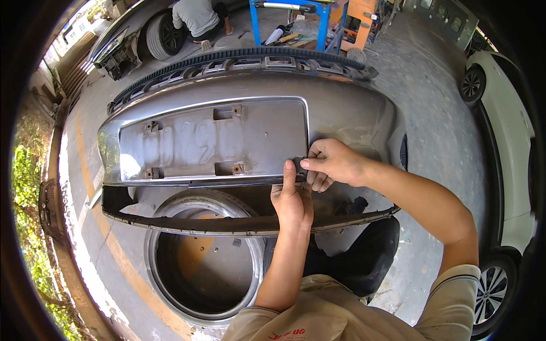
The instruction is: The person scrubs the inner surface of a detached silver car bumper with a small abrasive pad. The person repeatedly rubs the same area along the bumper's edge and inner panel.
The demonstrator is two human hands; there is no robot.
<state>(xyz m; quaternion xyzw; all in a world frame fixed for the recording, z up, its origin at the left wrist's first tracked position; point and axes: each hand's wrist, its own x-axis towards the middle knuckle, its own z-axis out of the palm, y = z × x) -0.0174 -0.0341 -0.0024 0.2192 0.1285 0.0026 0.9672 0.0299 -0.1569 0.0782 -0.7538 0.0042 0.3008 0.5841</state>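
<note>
A grey car bumper lies in front of me, its recessed plate panel framed by a bright trim line. At the panel's lower right corner sits a small dark piece, partly covered by my fingers. My right hand pinches that piece between thumb and forefinger, the other fingers curled. From below, my left hand grips the bumper's lower edge beside it, thumb up against the panel face. Its fingertips are hidden behind the edge.
Under the bumper is a round wheel rim or tyre. Behind stands a black slatted trim part. Farther off are a blue-framed stand, an orange cart and a crouching person by a car. A white car stands right.
</note>
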